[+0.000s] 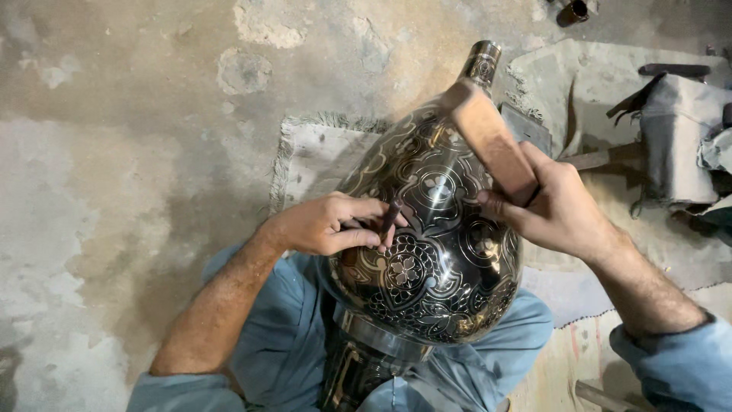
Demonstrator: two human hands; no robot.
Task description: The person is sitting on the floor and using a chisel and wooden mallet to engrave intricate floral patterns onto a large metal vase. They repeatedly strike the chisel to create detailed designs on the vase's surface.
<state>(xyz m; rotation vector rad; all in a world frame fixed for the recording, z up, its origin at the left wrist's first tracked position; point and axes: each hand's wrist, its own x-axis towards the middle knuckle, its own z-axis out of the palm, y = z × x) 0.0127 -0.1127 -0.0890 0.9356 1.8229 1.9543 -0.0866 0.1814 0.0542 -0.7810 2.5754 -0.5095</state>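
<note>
Head view looks straight down on a big engraved metal vase [427,252], dark with silvery floral inlay, lying across the person's lap with its neck [482,61] pointing away. The left hand [324,225] is closed around a small chisel [390,215], tip set on the pattern near the vase's upper shoulder. The right hand [553,210] grips a wooden mallet [488,137], its head raised just above the chisel.

For clean work I'd keep the chisel steep on that curved wall so it doesn't skate, use short taps, and brace the left fingers on the metal. The chisel tip is partly hidden, so I'm guessing at its exact angle.

Room-wise: bare concrete floor [114,152] to the left is wide open. The right is tighter, with a fringed mat [305,152] underneath and a cloth-wrapped bundle [675,137] near the mallet's swing.
</note>
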